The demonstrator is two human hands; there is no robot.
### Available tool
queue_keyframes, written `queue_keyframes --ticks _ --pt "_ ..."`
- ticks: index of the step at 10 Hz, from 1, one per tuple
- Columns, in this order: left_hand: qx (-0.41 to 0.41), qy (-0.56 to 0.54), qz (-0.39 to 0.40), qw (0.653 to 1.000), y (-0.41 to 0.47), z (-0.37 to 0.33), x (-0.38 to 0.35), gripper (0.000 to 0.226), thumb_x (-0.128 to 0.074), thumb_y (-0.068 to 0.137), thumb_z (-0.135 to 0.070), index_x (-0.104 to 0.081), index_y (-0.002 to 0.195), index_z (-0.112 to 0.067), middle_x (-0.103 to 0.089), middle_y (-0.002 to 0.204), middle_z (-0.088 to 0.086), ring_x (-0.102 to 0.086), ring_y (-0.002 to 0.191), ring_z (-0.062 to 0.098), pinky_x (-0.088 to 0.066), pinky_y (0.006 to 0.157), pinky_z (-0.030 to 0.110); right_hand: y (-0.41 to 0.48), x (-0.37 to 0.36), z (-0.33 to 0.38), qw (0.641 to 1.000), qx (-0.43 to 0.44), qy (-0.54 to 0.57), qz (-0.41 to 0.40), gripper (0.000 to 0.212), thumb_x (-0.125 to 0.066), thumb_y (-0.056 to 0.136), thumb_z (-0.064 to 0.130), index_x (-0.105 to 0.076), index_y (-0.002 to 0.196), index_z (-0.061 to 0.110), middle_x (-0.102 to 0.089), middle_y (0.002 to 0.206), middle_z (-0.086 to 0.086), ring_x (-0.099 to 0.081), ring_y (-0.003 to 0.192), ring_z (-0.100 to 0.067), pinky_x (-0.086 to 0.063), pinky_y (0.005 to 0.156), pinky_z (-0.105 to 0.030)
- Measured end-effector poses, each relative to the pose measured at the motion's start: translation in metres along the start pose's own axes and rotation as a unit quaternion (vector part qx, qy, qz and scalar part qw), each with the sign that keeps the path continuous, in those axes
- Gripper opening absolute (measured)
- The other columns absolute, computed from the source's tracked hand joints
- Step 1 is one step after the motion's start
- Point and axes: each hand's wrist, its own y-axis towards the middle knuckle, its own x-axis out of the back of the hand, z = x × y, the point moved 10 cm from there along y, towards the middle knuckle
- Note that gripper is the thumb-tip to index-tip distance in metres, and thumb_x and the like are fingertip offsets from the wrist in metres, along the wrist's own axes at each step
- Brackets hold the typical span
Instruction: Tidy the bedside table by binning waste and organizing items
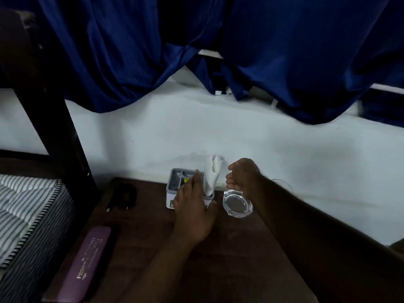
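A grey and white tissue box organizer (175, 184) stands at the back of the dark wooden bedside table (229, 248), with a white tissue (213, 173) sticking up from it. My left hand (193, 211) lies flat against the organizer's front and top, fingers spread. My right hand (242, 176) hovers just right of the tissue with curled fingers, holding nothing I can see. A clear glass ashtray (237, 203) sits directly below my right wrist, to the right of the organizer.
A purple case (91, 263) lies along the table's left front edge. A black object with a cable (123, 195) sits at the back left. A striped mattress (24, 215) and dark bedpost (54, 127) border the left. A white wall and blue curtain (218, 40) stand behind.
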Motion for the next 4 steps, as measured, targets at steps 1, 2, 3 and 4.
queue_keyframes --ticks 1,2,3,4 --pt "-0.027 0.015 -0.016 0.999 -0.019 -0.013 0.013 0.084 -0.061 0.092 -0.040 -0.020 0.163 -0.018 -0.033 0.165 0.005 -0.027 0.153 0.028 -0.025 0.122 0.047 -0.027 0.010 0.003 0.996 -0.015 0.081 0.019 0.028 -0.034 0.094 0.000 -0.037 0.069 0.014 -0.030 0.060 -0.005 -0.026 0.047 -0.014 -0.022 0.048 -0.020" --pt "-0.023 0.021 -0.012 0.999 -0.041 -0.020 0.019 0.085 -0.066 0.091 -0.032 -0.021 0.163 -0.021 -0.027 0.168 0.001 -0.024 0.154 0.027 -0.019 0.121 0.042 -0.056 0.014 0.012 0.997 0.002 0.059 0.056 0.030 -0.032 0.095 0.001 -0.038 0.068 0.012 -0.035 0.068 -0.013 -0.030 0.052 -0.018 -0.026 0.044 -0.020" --pt "-0.031 0.030 -0.022 0.999 -0.058 -0.026 0.029 0.086 -0.067 0.092 -0.033 -0.020 0.163 -0.021 -0.025 0.168 0.002 -0.022 0.154 0.027 -0.020 0.119 0.038 -0.079 0.027 0.022 0.992 0.080 -0.102 0.011 0.026 -0.044 0.095 0.000 -0.049 0.074 0.015 -0.052 0.086 -0.018 -0.051 0.071 -0.026 -0.047 0.063 -0.039" --pt "-0.033 0.010 -0.010 0.999 -0.075 -0.039 0.036 0.084 -0.066 0.095 -0.034 -0.018 0.163 -0.024 -0.022 0.170 -0.001 -0.018 0.156 0.025 -0.018 0.121 0.038 -0.098 0.041 0.017 0.988 0.103 -0.116 -0.015 0.019 -0.044 0.090 -0.004 -0.053 0.082 0.010 -0.056 0.080 -0.017 -0.055 0.071 -0.027 -0.046 0.064 -0.040"
